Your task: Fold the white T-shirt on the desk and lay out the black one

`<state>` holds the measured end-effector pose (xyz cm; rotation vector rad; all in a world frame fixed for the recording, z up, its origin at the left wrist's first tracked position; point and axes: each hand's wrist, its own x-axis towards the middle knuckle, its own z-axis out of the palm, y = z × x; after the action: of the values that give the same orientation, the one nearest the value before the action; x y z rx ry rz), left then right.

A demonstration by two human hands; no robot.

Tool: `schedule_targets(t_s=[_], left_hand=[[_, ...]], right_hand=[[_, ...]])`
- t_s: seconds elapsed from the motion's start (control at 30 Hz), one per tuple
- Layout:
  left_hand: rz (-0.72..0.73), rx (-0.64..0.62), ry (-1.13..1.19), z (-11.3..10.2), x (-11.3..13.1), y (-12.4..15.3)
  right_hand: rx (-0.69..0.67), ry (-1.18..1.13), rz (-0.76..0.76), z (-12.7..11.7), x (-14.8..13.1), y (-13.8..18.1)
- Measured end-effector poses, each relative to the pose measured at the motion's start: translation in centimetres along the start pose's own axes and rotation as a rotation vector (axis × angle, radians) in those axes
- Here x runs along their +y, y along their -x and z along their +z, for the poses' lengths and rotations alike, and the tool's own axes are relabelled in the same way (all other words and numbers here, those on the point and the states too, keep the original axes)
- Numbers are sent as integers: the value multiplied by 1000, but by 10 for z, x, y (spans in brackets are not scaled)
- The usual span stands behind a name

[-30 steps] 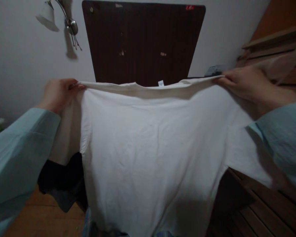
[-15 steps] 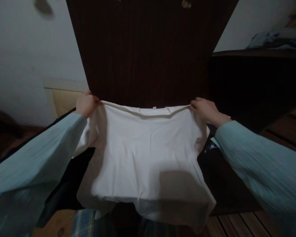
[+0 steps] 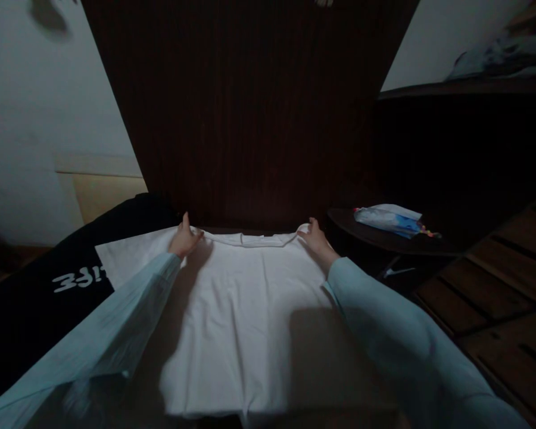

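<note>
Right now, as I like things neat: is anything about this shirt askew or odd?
Nothing stands out: the white shirt lies flat, left hand and right hand at its shoulders. One sleeve overlaps the black garment.

The shirt (image 3: pixel 250 316) lies flat in the middle, left hand (image 3: pixel 185 239) and right hand (image 3: pixel 316 239) resting on its far corners, another garment (image 3: pixel 40 298) just left, a panel (image 3: pixel 250 119) behind, and a packet (image 3: pixel 390 219) on the bench (image 3: pixel 366 235) to the right.

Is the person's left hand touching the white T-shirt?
Touching. The head view shows the left hand resting right on the shoulder edge of the flat white cloth T-shirt, with no gap between skin and fabric.
</note>
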<state>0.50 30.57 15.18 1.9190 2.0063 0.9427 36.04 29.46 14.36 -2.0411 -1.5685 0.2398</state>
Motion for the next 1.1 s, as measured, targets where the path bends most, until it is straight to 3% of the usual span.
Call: schedule_targets(t_s=[0.13,0.3,0.5,1.1], left_hand=[[239,67,-33,48,-3,25],[281,-66,-306,80,-4,38],[257,-186,-513,78,-2,35],[337,-183,-530,84,-12,23]], right_hand=[[-102,170,-51,41,11,27],[-226,353,-156,58,17,39],[-250,391,-163,55,18,28],[-254,413,-231,63,29,13]])
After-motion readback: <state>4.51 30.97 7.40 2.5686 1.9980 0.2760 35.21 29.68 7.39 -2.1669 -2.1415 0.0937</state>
